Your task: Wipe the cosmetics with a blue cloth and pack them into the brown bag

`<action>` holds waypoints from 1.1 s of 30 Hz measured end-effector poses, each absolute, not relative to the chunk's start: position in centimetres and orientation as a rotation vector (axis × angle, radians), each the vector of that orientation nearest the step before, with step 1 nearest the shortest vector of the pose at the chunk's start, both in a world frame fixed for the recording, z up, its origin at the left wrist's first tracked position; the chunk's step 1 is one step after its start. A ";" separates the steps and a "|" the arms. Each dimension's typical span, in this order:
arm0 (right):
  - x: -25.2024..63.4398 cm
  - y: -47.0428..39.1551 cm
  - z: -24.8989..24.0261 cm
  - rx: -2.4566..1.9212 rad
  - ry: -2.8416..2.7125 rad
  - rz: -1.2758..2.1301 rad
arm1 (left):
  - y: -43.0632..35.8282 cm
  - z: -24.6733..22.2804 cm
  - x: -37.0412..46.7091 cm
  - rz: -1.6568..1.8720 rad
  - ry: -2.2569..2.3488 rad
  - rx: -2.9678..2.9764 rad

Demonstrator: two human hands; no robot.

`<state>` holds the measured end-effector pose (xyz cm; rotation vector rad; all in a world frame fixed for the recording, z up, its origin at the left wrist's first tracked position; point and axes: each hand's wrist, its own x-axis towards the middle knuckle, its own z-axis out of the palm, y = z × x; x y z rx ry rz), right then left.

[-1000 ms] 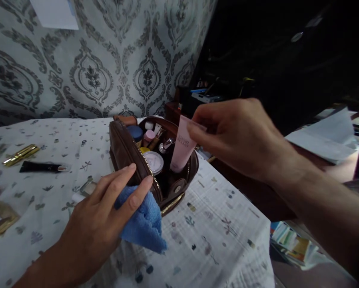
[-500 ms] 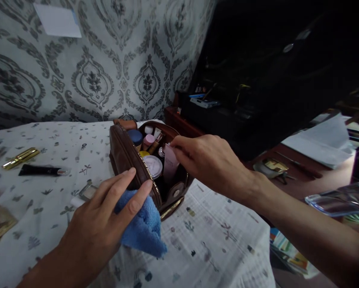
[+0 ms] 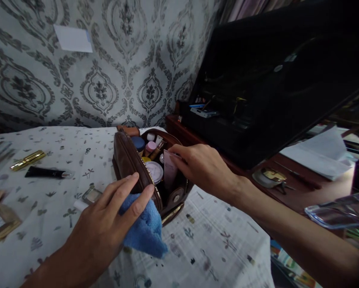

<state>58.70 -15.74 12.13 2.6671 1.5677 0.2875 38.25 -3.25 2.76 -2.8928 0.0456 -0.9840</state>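
A brown zip-up cosmetic bag (image 3: 128, 155) stands open on the patterned cloth. My right hand (image 3: 199, 162) pinches a pale pink flat tube (image 3: 170, 170) at its upper edge, with the lower part inside the bag. My left hand (image 3: 110, 218) has a blue microfibre cloth (image 3: 145, 232) bunched under its palm; its fingertips rest on the bag's near side, and the thumb is hidden. Inside the bag sit a dark blue lid (image 3: 138, 143), a pink-capped item (image 3: 150, 147), a round white compact (image 3: 154, 172) and other small cosmetics.
Left of the bag lie a gold tube (image 3: 28, 160), a black tube (image 3: 46, 172), a small clear-lidded case (image 3: 91, 195) and a wooden-edged palette (image 3: 5, 224). A large black case (image 3: 257, 92) stands open at the right, near papers (image 3: 320, 152) and a clear plastic box (image 3: 338, 212).
My view has shifted slightly, so the scene sits lower and a little to the right. The pink tube's face shows more squarely; both hands keep nearly the same places at the bag.
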 end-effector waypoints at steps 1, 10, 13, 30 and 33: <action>58.8 -15.8 12.1 2.680 1.578 0.283 | -3.3 2.8 38.2 -0.976 0.049 -2.895; 58.1 -18.8 10.7 2.841 2.031 0.485 | -3.2 3.1 38.2 -0.948 0.051 -2.881; 57.3 -20.6 8.9 2.650 2.418 0.376 | -3.1 2.9 38.1 -0.988 0.058 -2.869; 56.9 -25.0 0.3 2.584 2.819 0.718 | -2.7 2.4 37.8 -0.939 -0.075 -2.901; 56.9 -24.8 -0.1 2.600 2.833 0.754 | -2.9 2.4 38.0 -0.940 -0.089 -2.919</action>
